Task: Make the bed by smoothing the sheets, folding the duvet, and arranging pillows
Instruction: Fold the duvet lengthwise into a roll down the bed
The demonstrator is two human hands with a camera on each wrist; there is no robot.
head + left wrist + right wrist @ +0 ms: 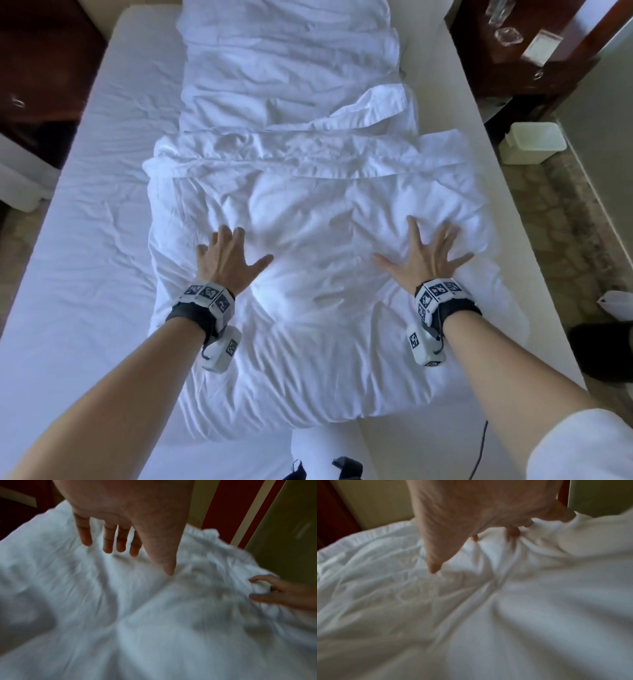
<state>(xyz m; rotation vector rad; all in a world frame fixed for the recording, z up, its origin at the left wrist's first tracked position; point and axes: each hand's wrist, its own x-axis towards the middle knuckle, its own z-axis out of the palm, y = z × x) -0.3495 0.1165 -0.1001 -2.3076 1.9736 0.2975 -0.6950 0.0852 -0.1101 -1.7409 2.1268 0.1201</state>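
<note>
While spread: two hands (226,260), one duvet (318,342)

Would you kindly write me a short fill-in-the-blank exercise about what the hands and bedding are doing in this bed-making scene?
1. Both hands rest on the white ____ with fingers spread.
2. The left hand and the right hand each wear a tracker strapped at the ____.
3. The duvet lies folded down the ____ of the bed, leaving bare sheet on either side.
4. A small white bin stands on the floor on the ____ side of the bed.

Missing words: duvet; wrist; middle; right
</note>
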